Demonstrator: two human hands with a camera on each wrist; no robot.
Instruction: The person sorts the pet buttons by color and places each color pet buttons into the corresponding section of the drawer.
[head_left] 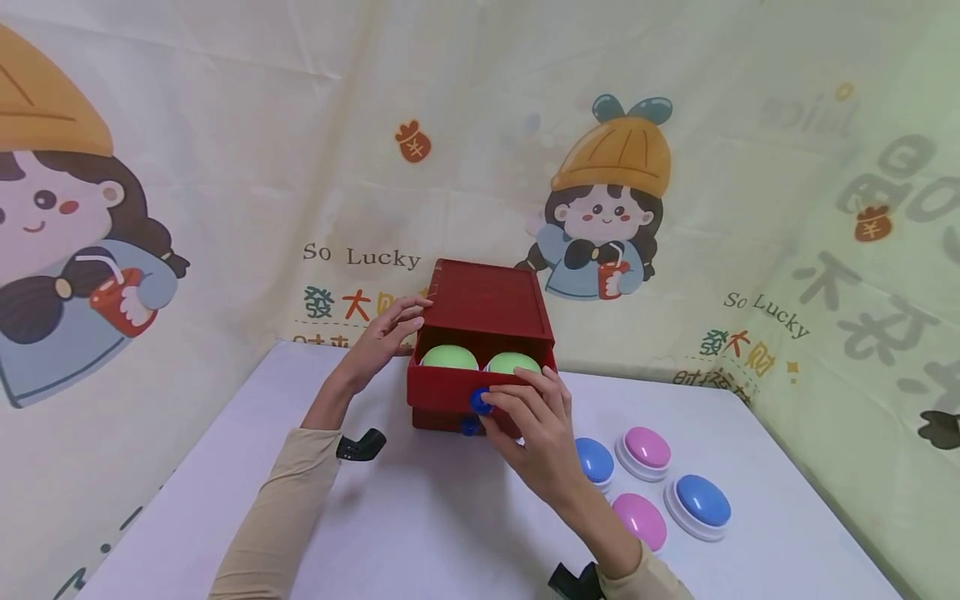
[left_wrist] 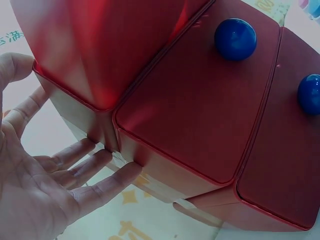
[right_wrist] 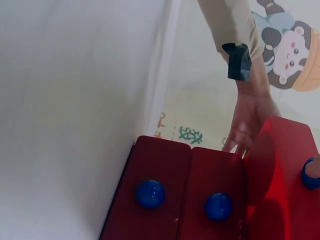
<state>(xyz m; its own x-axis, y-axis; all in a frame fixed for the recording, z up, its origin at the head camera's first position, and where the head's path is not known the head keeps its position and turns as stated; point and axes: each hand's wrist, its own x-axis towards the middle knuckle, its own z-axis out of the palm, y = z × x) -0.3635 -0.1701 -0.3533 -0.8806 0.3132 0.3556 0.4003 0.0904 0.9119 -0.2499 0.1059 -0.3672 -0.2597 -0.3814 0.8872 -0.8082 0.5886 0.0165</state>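
Right hand: I'm pinching the top drawer's blue knob between thumb and fingertips, so that grip is grasping. Top drawer is sticking out of the red drawer cabinet, its front just beyond my fingertips. Left hand: not grasping; I'm resting spread fingers along the cabinet's left side, well apart from the knob.

Counts:
- Drawers: 3 stacked, only the top one sticking out; the lower two are sitting in.
- Blue knobs: 3, one per drawer. Middle knob and bottom knob are sitting untouched below my grip.
- Green-domed buttons: 2, lying side by side in the top drawer (my fingers are partly covering the right one).
- Blue-domed buttons: 2, resting on the white table.
- Pink-domed buttons: 2, also resting there; all four are lying to the right of the cabinet.
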